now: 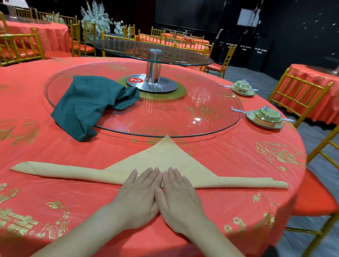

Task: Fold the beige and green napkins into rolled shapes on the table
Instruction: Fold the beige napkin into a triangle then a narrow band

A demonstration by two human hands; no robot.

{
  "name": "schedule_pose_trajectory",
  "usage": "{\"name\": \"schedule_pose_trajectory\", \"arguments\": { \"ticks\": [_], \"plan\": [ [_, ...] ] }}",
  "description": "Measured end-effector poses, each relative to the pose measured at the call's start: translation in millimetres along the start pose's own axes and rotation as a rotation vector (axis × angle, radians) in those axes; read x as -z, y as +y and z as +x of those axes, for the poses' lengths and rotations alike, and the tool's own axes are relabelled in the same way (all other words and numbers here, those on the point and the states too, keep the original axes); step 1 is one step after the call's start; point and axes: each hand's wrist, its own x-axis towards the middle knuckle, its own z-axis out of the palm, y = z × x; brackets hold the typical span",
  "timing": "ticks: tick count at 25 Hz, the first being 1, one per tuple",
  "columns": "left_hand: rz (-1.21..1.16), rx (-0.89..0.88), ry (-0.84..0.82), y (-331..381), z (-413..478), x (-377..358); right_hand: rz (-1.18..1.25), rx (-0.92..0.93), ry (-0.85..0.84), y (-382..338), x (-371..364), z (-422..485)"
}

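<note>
Pressing flat and uncurled, left grip [139,196] and right grip [180,199] hold the beige napkin [164,156] down; the near lidded bowl [267,116] hides its contents.

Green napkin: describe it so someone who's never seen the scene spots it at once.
On the round red table, find the glass turntable. The green napkin drapes over its near-left rim onto the table. Unlike the beige napkin, flat and part-rolled under the left hand and right hand, it is dark, crumpled and untouched.
</note>
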Motion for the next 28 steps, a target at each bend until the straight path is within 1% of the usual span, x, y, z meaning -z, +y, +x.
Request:
{"name": "schedule_pose_trajectory", "arguments": {
  "ticks": [4, 11, 16, 22, 25, 28],
  "plan": [
    [0.017, 0.009, 0.006, -1, 1, 0, -0.07, -0.1, -0.009, 25, 3, -7],
    [0.017, 0.019, 0.01, -3, 0, -1, -0.102, -0.327, -0.072, 86, 23, -25],
    [0.043, 0.024, 0.016, -2, 1, -3, -0.134, -0.489, -0.072, 136, 37, -36],
    [0.031, 0.025, 0.009, -4, 0, -3, -0.147, -0.624, -0.09, 181, 48, -41],
    [0.02, 0.021, 0.008, -4, 1, -3, -0.146, -0.685, -0.133, 192, 55, -38],
    [-0.007, 0.023, 0.009, -4, 0, -1, -0.212, -0.666, -0.112, 171, 58, -30]
  ]
}}
